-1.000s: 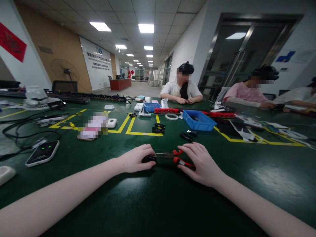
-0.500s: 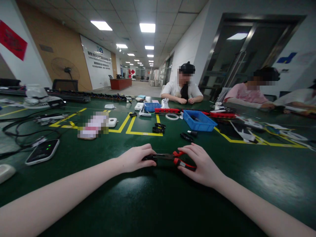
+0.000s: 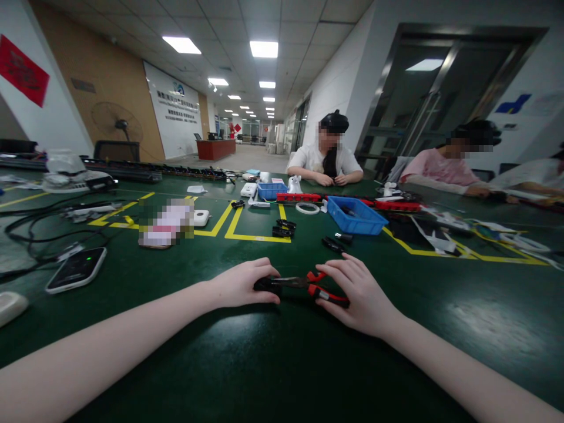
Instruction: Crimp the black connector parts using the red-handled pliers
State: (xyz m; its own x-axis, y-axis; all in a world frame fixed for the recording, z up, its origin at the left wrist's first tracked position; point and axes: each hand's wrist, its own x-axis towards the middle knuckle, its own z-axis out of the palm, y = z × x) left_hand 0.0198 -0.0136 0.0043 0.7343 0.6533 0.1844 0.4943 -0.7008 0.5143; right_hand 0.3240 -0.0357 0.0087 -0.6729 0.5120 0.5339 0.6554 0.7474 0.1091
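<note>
My right hand (image 3: 359, 291) is closed on the red and black handles of a pair of pliers (image 3: 328, 294), which stand spread apart. The long, narrow jaws point left and reach to a small black part (image 3: 268, 285). My left hand (image 3: 244, 285) grips that black part between thumb and fingers, just above the green table. Its exact kind is hard to make out, and the fingers cover some of it. The jaw tips meet the part's right end; whether they are inside it or against it, I cannot tell.
Several similar black parts (image 3: 283, 229) lie beyond my hands, with another black piece (image 3: 333, 244) near a blue bin (image 3: 356, 216). At left are a phone-like device (image 3: 77, 271), black cables (image 3: 26, 226) and a blurred-out phone (image 3: 165, 224). Across the table sits a person (image 3: 326, 155).
The pliers and my right hand have shifted very slightly left. The black part has turned a little in my left fingers, and the left thumb sits slightly lower.
</note>
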